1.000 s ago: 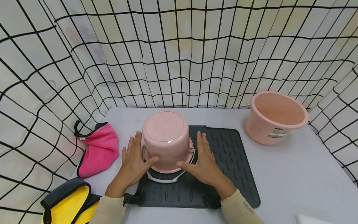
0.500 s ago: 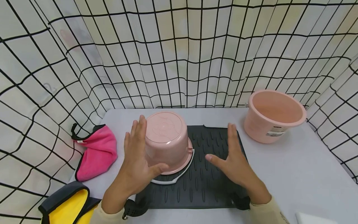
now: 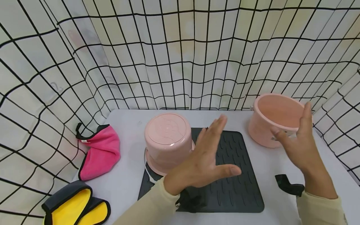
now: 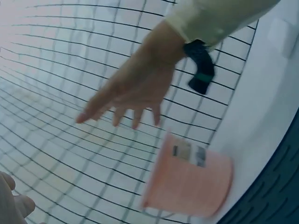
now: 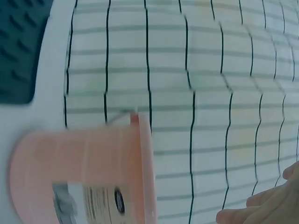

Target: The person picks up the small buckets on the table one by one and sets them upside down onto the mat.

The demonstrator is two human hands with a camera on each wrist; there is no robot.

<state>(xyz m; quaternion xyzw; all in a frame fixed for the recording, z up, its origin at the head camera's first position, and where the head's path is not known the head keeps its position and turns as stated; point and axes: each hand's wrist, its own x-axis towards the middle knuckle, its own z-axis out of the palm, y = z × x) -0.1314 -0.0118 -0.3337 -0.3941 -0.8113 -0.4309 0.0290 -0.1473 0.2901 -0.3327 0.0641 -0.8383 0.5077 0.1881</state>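
A pink bucket (image 3: 167, 132) stands upside down on a dark ribbed mat (image 3: 236, 190), its white handle lying low around it. In front of its right side, my left hand (image 3: 201, 159) hovers over the mat with straight fingers and thumb spread wide. At the back right a second pink bucket (image 3: 262, 126) is upright with its mouth up. My right hand (image 3: 299, 150) is raised before that bucket's right side, covering part of its label and rim. Whether it touches the rim cannot be told. In the right wrist view, the labelled bucket (image 5: 79, 163) is apart from the fingers (image 5: 266, 207).
A pink cloth pouch (image 3: 99, 153) with black trim lies left of the mat. Nearer is a yellow and dark grey one (image 3: 76, 203). Black netting (image 3: 194, 65) over white walls borders the white table (image 3: 129, 125) at the back and sides.
Both hands have moved right, away from the upside-down bucket; the right hand has reached the upright bucket's front and the left has crossed over the mat. Both buckets have stayed in place.
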